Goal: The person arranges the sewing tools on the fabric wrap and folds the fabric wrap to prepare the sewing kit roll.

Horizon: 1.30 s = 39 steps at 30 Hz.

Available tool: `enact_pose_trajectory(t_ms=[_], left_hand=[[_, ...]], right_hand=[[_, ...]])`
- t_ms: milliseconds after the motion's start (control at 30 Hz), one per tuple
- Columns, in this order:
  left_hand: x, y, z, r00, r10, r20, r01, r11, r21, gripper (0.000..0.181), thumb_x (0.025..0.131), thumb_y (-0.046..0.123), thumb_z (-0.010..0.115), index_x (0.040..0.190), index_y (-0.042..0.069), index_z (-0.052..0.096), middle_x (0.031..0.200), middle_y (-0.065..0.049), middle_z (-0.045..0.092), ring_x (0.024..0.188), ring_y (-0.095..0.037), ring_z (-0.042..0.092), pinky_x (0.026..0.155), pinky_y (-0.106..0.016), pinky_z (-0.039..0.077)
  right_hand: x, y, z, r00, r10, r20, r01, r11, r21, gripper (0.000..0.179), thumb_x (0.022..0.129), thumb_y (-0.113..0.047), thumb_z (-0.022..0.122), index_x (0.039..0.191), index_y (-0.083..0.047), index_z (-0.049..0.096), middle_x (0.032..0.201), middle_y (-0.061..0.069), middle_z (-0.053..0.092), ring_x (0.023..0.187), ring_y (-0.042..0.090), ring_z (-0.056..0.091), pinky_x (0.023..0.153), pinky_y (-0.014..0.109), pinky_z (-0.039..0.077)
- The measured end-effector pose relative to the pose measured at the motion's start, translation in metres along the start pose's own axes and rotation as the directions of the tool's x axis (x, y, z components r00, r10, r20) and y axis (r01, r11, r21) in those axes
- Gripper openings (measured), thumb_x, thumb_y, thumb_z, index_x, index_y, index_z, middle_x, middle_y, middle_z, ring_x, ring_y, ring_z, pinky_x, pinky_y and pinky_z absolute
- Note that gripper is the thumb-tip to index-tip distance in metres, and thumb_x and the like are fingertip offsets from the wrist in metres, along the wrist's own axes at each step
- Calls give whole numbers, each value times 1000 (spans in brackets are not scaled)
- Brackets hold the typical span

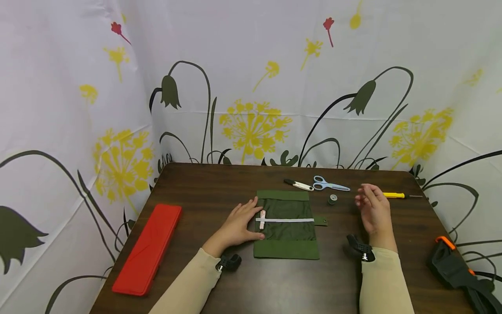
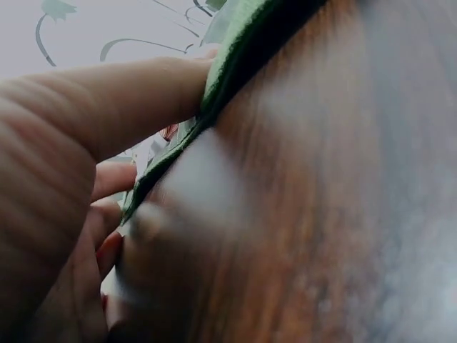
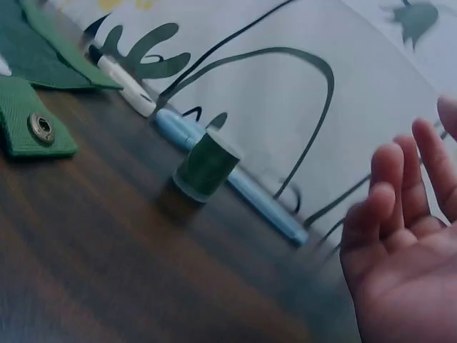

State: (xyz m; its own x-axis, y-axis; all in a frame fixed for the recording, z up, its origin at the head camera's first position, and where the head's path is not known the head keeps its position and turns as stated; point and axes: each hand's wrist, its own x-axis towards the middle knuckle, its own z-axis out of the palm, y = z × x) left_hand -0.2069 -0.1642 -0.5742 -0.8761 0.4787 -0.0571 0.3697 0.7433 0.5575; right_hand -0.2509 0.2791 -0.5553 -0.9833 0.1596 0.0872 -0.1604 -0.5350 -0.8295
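A green fabric organizer [image 1: 286, 249] lies unfolded on the table, a white elastic band [image 1: 292, 220] running across it. Tucked under the band's left end is a small pale item with reddish marks [image 1: 262, 219]. My left hand [image 1: 239, 224] rests at the organizer's left edge, thumb and fingers spread and touching the fabric. In the left wrist view the thumb [image 2: 157, 96] lies against the green edge. My right hand [image 1: 374, 211] is raised to the right of the organizer, fingers loosely bent, with nothing in it. Nearest to it are a green thread spool [image 1: 332, 199] and a yellow-handled screwdriver [image 1: 394, 195].
Light-blue scissors [image 1: 329, 185] and a white seam ripper or cutter with a black end [image 1: 300, 185] lie behind the organizer. A red case [image 1: 148, 250] is at the left. At the right edge sits a dark strap with orange parts [image 1: 447, 261]. A snap tab [image 3: 39, 128] sticks out from the organizer.
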Motion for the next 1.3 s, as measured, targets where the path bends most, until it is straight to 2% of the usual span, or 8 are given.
enact_pose_trajectory(t_ms=[100, 333, 533, 667, 800, 900, 1133, 1300], left_hand=[[-1, 0, 2, 1000, -2, 0, 2, 1000, 1, 101, 92, 55, 86, 171, 15, 38, 184, -5, 19, 171, -28, 19, 139, -58, 9], [-3, 1, 6, 1000, -11, -7, 11, 1000, 4, 102, 91, 54, 86, 171, 15, 38, 184, -6, 21, 171, -28, 20, 139, -58, 9], [-5, 2, 7, 1000, -20, -18, 20, 1000, 1, 101, 92, 55, 86, 171, 15, 37, 184, -5, 21, 171, -27, 20, 139, -58, 9], [-5, 1, 7, 1000, -14, -22, 14, 1000, 1, 100, 93, 54, 84, 172, 15, 37, 184, -6, 21, 171, -28, 19, 139, -59, 9], [-5, 1, 5, 999, -19, -29, 19, 1000, -11, 98, 94, 52, 84, 171, 15, 37, 184, -5, 21, 171, -28, 19, 139, -59, 8], [-4, 1, 4, 999, -23, -28, 23, 1000, -15, 98, 94, 51, 85, 171, 15, 37, 184, -5, 21, 171, -28, 19, 139, -58, 8], [2, 0, 2, 999, -20, -46, 17, 998, -57, 96, 92, 48, 87, 169, 13, 41, 183, -6, 24, 170, -31, 22, 138, -60, 9], [5, -2, 2, 998, -49, -41, 44, 992, -116, 90, 94, 44, 87, 168, 14, 45, 182, -5, 26, 170, -29, 23, 139, -59, 8]], right_hand=[[1, 10, -13, 997, 68, 42, -69, 997, 24, 21, 116, -13, 51, 114, -10, 72, 99, 0, 74, 82, 14, 68, 69, 24, 52], [0, 26, -15, 994, 111, 13, -102, 951, -292, 18, 111, -12, 62, 127, -4, 67, 103, -5, 68, 81, 10, 64, 72, 21, 54], [1, 29, -12, 993, 112, 29, -87, 892, -444, 34, 108, -10, 68, 137, 6, 60, 102, -10, 65, 83, 9, 63, 73, 21, 54], [6, 35, -14, 993, 117, 36, -72, 799, -597, 47, 106, -16, 74, 145, 5, 59, 112, -7, 63, 82, 7, 59, 72, 19, 53], [8, 38, -8, 988, 149, 29, -77, 658, -749, 56, 103, -26, 80, 151, -4, 61, 132, 4, 58, 85, 7, 55, 71, 20, 51], [7, 37, -3, 985, 163, 50, -55, 582, -811, 59, 100, -31, 83, 151, -10, 64, 143, 14, 55, 90, 11, 53, 71, 22, 50], [11, 38, 0, 979, 130, 158, 67, 522, -850, 49, 97, -22, 86, 142, -9, 71, 140, 19, 59, 90, 13, 57, 73, 22, 51], [13, 40, -1, 977, 129, 169, 89, 474, -876, 40, 97, -17, 85, 135, -8, 75, 130, 17, 63, 85, 16, 57, 70, 24, 51]])
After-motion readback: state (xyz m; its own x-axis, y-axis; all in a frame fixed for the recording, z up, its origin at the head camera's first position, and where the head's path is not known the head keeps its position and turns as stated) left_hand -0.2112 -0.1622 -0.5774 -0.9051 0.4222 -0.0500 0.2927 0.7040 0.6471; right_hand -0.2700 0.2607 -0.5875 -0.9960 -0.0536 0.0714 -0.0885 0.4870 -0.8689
